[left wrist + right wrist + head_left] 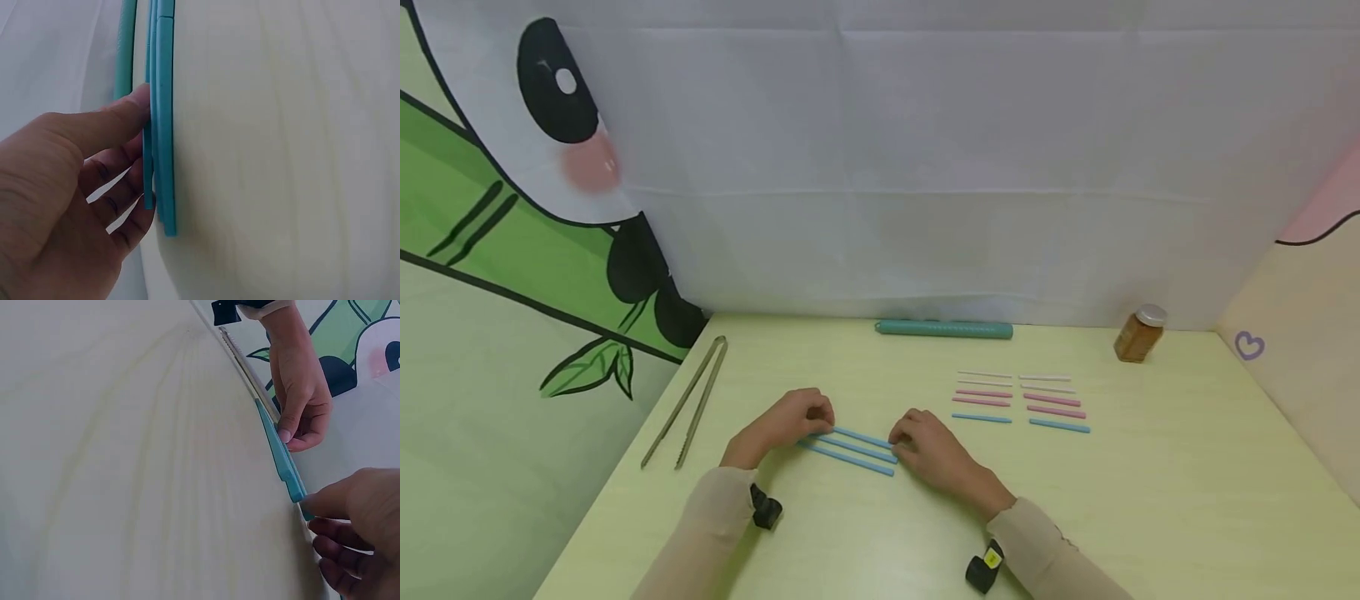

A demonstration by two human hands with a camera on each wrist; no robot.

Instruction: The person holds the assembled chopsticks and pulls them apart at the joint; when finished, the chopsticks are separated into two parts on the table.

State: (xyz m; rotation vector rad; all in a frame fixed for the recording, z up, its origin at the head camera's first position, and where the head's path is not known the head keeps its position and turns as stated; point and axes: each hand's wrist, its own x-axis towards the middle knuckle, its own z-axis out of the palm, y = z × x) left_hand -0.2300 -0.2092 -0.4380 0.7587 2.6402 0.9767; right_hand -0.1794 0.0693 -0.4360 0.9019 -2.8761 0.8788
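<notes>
Three slim blue sticks lie side by side on the pale table in front of me. My left hand [796, 414] pinches the farthest blue stick [862, 437] near its left end, thumb on one side and fingers on the other in the left wrist view. At that stick's right end, my right hand [936, 450] holds it between thumb and fingers. The middle blue stick [855, 449] and the nearest blue stick [847, 459] rest on the table just below, close to parallel with it. Both hands partly cover the stick ends.
Right of my hands, shorter white, pink [983, 393] and blue sticks [1060, 426] lie in two columns. A teal cylinder [943, 329] lies along the back edge. Metal tongs [700, 392] lie at the left. A brown jar [1138, 335] with a grey lid stands back right.
</notes>
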